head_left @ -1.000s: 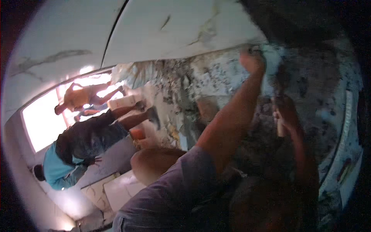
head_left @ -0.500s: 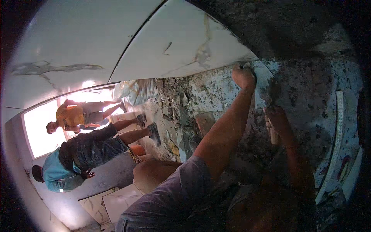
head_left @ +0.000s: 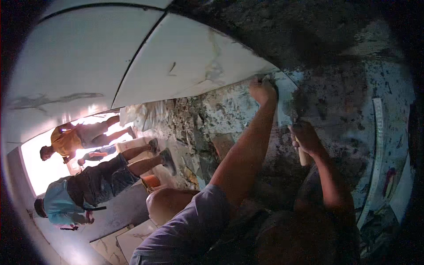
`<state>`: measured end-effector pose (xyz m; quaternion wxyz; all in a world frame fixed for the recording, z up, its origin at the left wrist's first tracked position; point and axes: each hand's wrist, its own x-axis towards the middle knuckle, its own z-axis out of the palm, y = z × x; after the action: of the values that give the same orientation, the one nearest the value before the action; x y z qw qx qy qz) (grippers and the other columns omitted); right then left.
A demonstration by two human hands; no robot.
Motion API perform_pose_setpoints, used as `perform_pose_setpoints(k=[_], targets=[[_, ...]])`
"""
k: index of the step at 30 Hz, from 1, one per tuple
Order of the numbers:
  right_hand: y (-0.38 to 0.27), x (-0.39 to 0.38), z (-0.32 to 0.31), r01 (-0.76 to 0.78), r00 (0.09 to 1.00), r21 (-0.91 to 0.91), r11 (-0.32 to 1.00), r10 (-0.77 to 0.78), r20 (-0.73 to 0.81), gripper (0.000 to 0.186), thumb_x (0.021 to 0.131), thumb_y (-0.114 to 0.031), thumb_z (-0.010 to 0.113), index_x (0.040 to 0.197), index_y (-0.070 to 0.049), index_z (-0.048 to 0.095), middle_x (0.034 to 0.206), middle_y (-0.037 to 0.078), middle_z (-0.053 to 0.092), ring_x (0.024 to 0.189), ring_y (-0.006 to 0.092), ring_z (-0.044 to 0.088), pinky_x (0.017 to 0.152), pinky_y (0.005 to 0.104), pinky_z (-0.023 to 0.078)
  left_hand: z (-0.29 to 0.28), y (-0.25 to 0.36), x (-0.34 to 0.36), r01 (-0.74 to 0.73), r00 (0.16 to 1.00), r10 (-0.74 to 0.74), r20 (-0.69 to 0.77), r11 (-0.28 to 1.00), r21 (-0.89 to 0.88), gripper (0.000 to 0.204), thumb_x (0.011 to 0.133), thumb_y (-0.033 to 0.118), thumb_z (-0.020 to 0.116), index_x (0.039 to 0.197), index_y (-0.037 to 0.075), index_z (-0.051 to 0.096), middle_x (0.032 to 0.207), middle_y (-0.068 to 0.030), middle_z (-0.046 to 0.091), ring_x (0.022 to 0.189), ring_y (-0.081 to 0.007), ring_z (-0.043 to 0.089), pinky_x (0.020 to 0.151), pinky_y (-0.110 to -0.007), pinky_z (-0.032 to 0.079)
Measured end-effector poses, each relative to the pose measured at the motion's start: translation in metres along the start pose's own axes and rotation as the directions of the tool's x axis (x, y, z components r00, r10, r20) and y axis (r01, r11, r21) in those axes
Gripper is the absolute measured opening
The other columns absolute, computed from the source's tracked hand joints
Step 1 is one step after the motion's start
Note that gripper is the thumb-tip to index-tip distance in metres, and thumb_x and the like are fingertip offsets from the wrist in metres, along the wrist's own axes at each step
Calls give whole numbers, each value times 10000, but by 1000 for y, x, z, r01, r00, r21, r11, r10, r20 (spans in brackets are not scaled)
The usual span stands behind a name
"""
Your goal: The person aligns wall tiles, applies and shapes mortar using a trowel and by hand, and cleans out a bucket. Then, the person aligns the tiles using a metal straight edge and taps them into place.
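At 2 o'clock from the centre of the head view, the left hand (head_left: 263, 92) is curled at the lower edge of a large veined white tile (head_left: 176, 66), which spans 10 to 1 o'clock; whether its fingers clamp anything cannot be determined. At 3 o'clock, the right hand (head_left: 308, 138) is closed round a wooden-handled tool (head_left: 304, 157), whose far end is too dim to identify.

Assessment: the tool is probably light and stiff, best held by its handle. The tile is judged heavy, rigid and brittle, its glossy face likely slippery; support belongs at the edges.

Edges: 1 dark joint (head_left: 139, 58) crosses the tile between 10 and 11 o'clock. A mottled wall (head_left: 340, 119) extends from the right hand to a pale strip (head_left: 378, 145) toward 3 o'clock, apparently allowing sideways motion. The bare knee (head_left: 163, 204) at 7 o'clock limits room below. 2 co-workers (head_left: 64, 201) stand well apart, at 8 to 9 o'clock.
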<state>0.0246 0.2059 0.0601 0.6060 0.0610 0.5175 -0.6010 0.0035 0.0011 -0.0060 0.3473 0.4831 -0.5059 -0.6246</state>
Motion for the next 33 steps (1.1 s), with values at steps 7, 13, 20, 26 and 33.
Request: perform_pose_setpoints(k=[7, 13, 20, 26, 33], targets=[[-7, -4, 7, 8, 998, -132, 991, -17, -67, 358, 816, -361, 602, 701, -41, 489, 581, 57, 501, 437, 144, 501, 418, 325, 431, 5, 21, -5, -105, 984, 176, -31, 707, 700, 182, 726, 143, 653, 841, 15, 596, 752, -120, 616, 679, -247, 577, 586, -375, 449], [-8, -3, 8, 83, 996, -136, 987, -86, -15, 303, 846, -299, 567, 718, -40, 477, 567, 36, 447, 448, 118, 443, 419, 291, 385, 5, 26, -11, -210, 942, 335, 37, 497, 842, 183, 693, 103, 645, 839, -2, 610, 779, -188, 610, 748, -351, 576, 651, -413, 430], [0, 2, 2, 54, 998, -121, 991, -55, -10, 331, 765, -351, 667, 818, -55, 528, 635, 46, 546, 476, 134, 513, 416, 287, 439, -6, 44, -14, -315, 946, 271, 175, 654, 687, 90, 684, 67, 651, 691, 1, 590, 634, -168, 574, 555, -265, 516, 564, -390, 419], [-2, -2, 5, 10, 1000, -108, 994, -11, -7, 243, 829, -257, 614, 815, -37, 512, 636, 33, 519, 487, 117, 494, 440, 298, 423, -5, 45, -17, -247, 955, 292, 61, 662, 707, 142, 678, 78, 705, 686, -12, 597, 637, -151, 595, 586, -279, 537, 566, -359, 421], [11, 8, -2, 11, 1000, -62, 998, -11, 5, 234, 825, -286, 611, 855, -64, 543, 617, 28, 538, 454, 128, 517, 394, 294, 444, -4, 31, -6, -232, 955, 292, 45, 648, 726, 215, 677, 97, 714, 808, -18, 587, 770, -170, 597, 693, -347, 558, 608, -402, 427]])
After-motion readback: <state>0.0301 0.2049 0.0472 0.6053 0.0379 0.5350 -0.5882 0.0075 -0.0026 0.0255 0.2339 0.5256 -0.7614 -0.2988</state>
